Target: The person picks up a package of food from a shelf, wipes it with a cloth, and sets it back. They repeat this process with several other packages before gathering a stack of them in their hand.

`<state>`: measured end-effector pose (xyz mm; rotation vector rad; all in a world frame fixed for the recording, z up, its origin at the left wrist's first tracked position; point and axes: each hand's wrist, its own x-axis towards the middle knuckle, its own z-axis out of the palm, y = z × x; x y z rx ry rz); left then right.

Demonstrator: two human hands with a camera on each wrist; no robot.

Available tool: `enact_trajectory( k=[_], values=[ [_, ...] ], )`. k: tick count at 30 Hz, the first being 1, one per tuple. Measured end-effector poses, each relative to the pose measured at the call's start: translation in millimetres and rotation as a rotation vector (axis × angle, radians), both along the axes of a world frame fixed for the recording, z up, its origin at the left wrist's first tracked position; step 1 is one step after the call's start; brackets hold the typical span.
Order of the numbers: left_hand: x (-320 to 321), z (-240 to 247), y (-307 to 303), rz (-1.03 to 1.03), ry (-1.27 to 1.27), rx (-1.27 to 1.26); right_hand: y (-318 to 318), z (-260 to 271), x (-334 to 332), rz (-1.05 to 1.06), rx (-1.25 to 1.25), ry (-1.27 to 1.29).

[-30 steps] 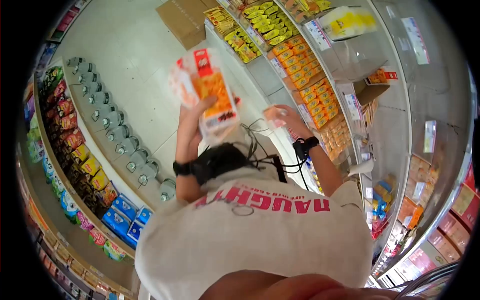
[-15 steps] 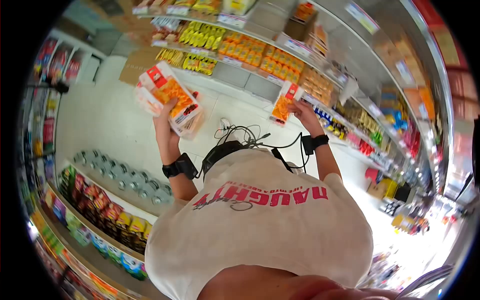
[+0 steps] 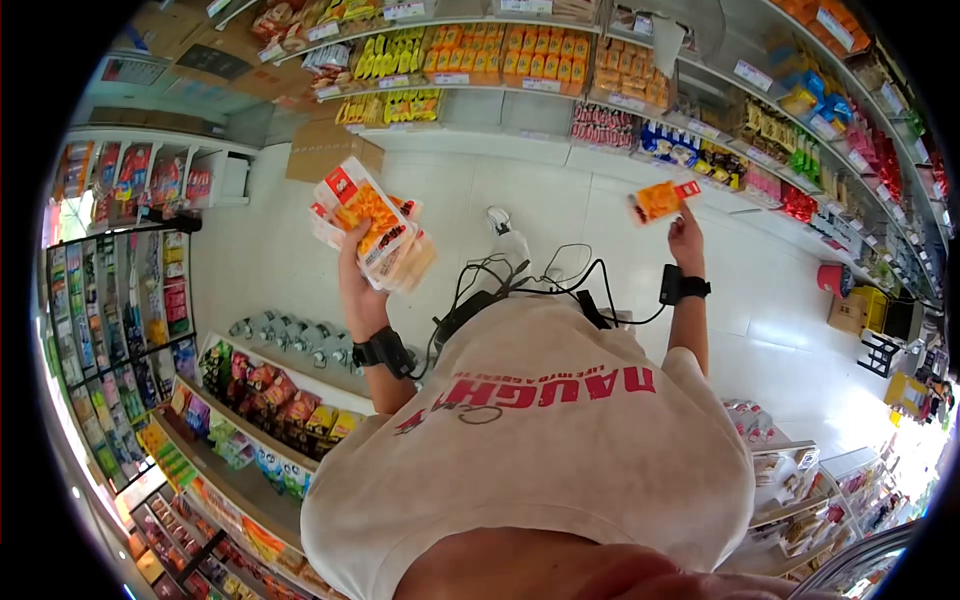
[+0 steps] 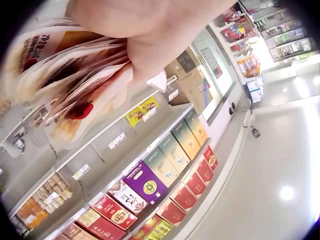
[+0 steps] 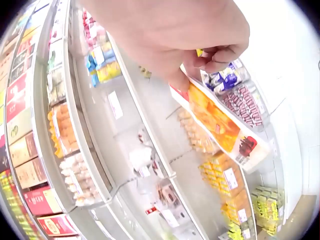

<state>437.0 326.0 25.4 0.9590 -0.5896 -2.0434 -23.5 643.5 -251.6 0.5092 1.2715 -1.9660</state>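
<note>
My left hand (image 3: 355, 255) grips a fanned stack of several flat snack packets (image 3: 372, 215), white with orange food pictures and a red label. From the left wrist view, the packets' edges (image 4: 75, 75) spread out below the hand (image 4: 150, 30). Out to the right, my right hand (image 3: 686, 240) pinches one similar packet (image 3: 660, 203) by its red-labelled end. In the right wrist view this packet (image 5: 220, 122) hangs from the thumb and curled fingers of the hand (image 5: 185, 40), its orange picture and dark red detail showing.
Shelves (image 3: 470, 85) of small wrapped snacks run along the far side and curve round to the right. A cardboard box (image 3: 333, 155) stands on the floor. Large water bottles (image 3: 300, 335) line the left display of bagged snacks (image 3: 270, 390). Black cables (image 3: 560, 285) hang at my waist.
My body has turned, so the shelves have swung round to the far side. The right hand has moved outward to the right with its single packet. The left hand keeps its stack.
</note>
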Motion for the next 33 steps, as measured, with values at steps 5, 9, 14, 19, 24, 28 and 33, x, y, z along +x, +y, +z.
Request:
enact_trajectory(
  k=[5,9,14,19,24,28,33],
  values=[
    [73,-3,33,0.123,0.004,-0.001,46,15,40,-0.037,-0.134,-0.180],
    [102,-9,43,0.248,0.034,-0.018,50,-6,36,-0.055,-0.105,-0.173],
    [151,-19,55,0.287,0.042,-0.036,6,-2,49,0.012,-0.104,-0.191],
    [228,-9,67,0.450,0.054,-0.024,-85,41,118,0.270,-0.189,-0.218],
    [283,-25,60,0.615,0.093,0.008,-159,74,184,0.516,-0.183,-0.163],
    [315,-31,51,0.579,0.157,0.079,-176,110,245,0.586,-0.158,-0.079],
    [327,-50,37,0.538,0.166,0.094,-155,121,258,0.583,-0.096,-0.056]
  ],
)
